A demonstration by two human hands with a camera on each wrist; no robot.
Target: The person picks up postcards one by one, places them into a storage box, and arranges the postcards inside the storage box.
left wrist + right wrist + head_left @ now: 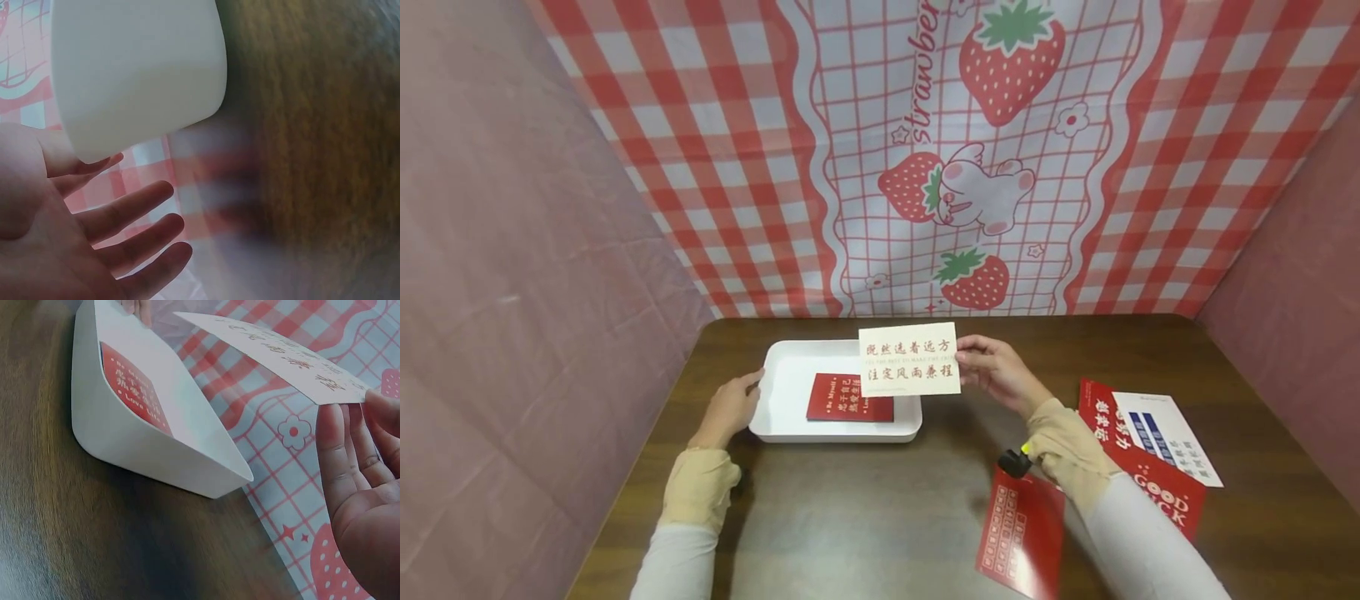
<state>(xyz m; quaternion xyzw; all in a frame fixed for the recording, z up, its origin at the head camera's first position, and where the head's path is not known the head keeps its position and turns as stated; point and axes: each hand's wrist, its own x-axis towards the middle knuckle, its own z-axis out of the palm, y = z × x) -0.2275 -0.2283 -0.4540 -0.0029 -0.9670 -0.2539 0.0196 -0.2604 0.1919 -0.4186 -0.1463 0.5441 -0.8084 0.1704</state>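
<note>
A cream card [910, 360] with red Chinese characters is held up over the right part of a white tray [842, 432]. My right hand [996, 372] pinches the card by its right edge, thumb against fingers, as the right wrist view also shows. Inside the tray lies a red card [835, 398] with white lettering, partly hidden behind the cream one. At the tray's left rim is my left hand [727, 410], thumb and index finger gripping the rim. In the left wrist view, its other fingers [134, 209] extend apart from the tray [144, 75].
Right of the tray, a red card [1021, 533] lies near my right forearm. Farther right, a white card with blue blocks [1176, 433] and a red "Good Luck" card [1165, 487] overlap. A checked strawberry cloth [970, 167] hangs behind the brown table [850, 517].
</note>
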